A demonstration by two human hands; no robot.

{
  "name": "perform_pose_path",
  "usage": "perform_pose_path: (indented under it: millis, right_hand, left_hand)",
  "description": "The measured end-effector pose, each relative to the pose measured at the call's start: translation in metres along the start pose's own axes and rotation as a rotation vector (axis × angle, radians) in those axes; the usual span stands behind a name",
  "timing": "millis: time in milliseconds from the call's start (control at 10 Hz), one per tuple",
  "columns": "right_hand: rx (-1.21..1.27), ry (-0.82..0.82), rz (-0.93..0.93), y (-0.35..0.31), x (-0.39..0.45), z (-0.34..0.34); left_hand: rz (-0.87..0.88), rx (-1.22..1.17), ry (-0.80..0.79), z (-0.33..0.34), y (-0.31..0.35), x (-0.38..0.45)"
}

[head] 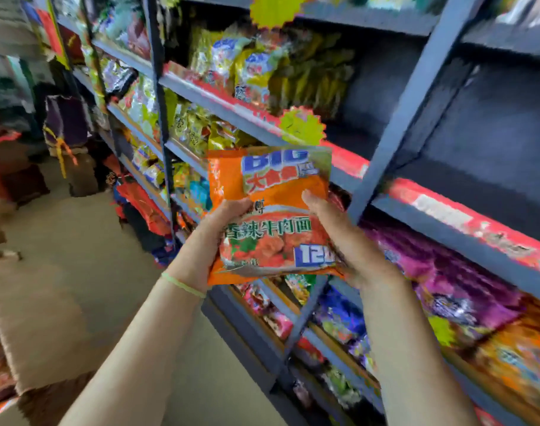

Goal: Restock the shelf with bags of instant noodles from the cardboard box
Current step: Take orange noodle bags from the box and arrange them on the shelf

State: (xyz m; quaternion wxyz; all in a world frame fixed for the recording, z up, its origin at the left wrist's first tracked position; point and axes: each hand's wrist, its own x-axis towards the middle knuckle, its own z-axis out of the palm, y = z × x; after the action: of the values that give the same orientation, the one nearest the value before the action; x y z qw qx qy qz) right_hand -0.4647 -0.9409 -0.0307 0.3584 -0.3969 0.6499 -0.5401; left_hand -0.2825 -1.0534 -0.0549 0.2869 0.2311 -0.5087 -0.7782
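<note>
Noodle bag between left hand and right hand.

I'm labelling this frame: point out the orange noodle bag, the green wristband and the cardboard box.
orange noodle bag (275,210): head view, middle of its front.
green wristband (182,285): head view, band across left wrist.
cardboard box (38,327): head view, its open flap.

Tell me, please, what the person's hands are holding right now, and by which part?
Both hands hold one orange noodle bag: the left hand grips its lower left edge, the right hand its right edge, thumbs on the front.
</note>
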Motion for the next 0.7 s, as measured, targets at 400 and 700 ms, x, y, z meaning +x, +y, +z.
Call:
perform_pose_path:
  millis: [400, 700]
  right_hand:
    - [0.282, 0.684, -0.131, -0.033, -0.216, -0.296]
    - [0.185, 0.747, 0.023, -0.02, -0.274, -0.417]
  left_hand:
    - [0.025, 0.339, -0.463, 0.372, -0.052, 0.01]
    - [-0.086, 0.285, -0.643, 0.52, -0.07, 0.034]
